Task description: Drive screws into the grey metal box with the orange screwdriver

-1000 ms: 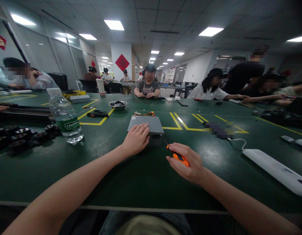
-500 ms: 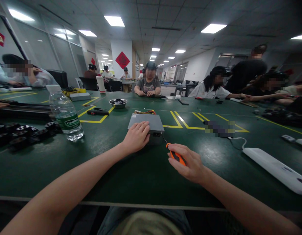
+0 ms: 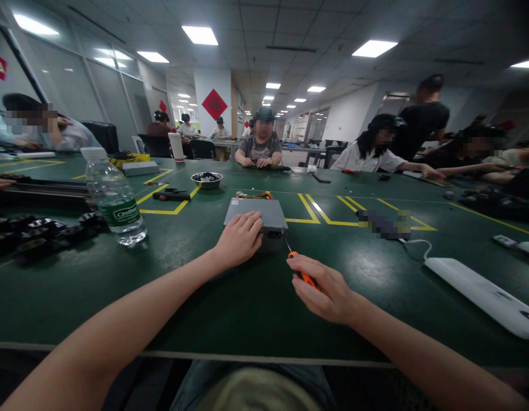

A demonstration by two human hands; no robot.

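A grey metal computer power supply [image 3: 271,211] lies on the green table [image 3: 247,302], with its power socket facing me at the front right. Bundled coloured cables [image 3: 251,195] show behind it. My left hand [image 3: 241,237] rests over its top and front edge, fingers stretched flat on the lid. An orange and black screwdriver [image 3: 306,277] is in my right hand [image 3: 322,285], the fingers closed around its handle. Its thin shaft slants up to the lower right corner of the power supply; whether the tip touches is too small to tell.
To the left stands a water bottle [image 3: 121,200] beside several black parts [image 3: 41,234]. A metal bowl [image 3: 207,181] with small pieces and a black tool [image 3: 171,196] lie further back. On the right is a white power bank [image 3: 479,294] with a cable. A person [image 3: 260,145] sits opposite.
My right hand has shifted slightly to the left, and its fingers cover more of the screwdriver's handle. My left hand and the power supply stay put. At the back right, a standing person has moved left.
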